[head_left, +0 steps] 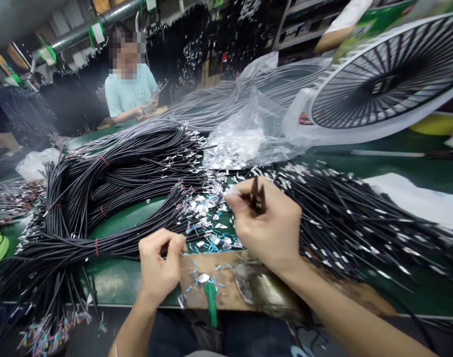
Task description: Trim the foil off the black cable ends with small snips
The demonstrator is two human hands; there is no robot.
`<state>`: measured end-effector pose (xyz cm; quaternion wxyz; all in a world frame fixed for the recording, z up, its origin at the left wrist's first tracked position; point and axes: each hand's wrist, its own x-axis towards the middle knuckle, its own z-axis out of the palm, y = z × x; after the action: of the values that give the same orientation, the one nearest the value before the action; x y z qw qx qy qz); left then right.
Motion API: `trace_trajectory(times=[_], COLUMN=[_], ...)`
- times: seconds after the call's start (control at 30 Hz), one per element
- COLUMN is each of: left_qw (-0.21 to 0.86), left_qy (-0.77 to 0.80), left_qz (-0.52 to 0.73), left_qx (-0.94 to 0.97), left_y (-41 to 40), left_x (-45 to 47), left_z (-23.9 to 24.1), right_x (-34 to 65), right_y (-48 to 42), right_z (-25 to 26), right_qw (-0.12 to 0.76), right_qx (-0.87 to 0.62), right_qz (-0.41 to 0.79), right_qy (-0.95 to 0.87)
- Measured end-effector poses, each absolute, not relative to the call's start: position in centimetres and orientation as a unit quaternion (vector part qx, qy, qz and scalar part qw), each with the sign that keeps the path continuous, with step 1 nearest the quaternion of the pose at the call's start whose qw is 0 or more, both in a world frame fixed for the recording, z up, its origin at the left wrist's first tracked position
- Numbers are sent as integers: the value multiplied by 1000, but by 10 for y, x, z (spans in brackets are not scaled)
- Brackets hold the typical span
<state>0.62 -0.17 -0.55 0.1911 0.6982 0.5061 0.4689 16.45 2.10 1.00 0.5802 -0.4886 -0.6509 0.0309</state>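
My left hand [158, 265] is curled closed near the table's front edge, pinching one black cable from the big bundle of black cables [110, 198] on the left. My right hand [267, 225] is raised over the middle, fingers pinched on a dark tweezer-like tool [257, 196] and a small silver foil piece. Loose silver foil scraps [206, 208] and cut blue wire bits [207, 245] lie between and under my hands. A second heap of black cables [345, 213] with foil-wrapped ends spreads to the right.
A clear plastic bag [244, 134] of foil scraps sits behind, next to a white fan grille [386, 79]. Another person [131, 84] works at the far end of the green table [137, 213]. Grey cables [219, 101] run along the back. A brown board [229, 292] lies at the front edge.
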Motion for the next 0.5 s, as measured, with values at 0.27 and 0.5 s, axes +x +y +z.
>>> trace_trajectory(times=[0.27, 0.5], left_qw=[95, 97], left_qy=[486, 495], left_qz=[520, 525], left_qx=[696, 686], left_y=[0, -1], left_x=[11, 15], left_z=[-8, -14], right_x=[160, 160], right_y=[21, 22], right_z=[11, 12], right_qw=[508, 513], right_qx=[-391, -412], right_qz=[208, 245], right_qy=[-739, -712])
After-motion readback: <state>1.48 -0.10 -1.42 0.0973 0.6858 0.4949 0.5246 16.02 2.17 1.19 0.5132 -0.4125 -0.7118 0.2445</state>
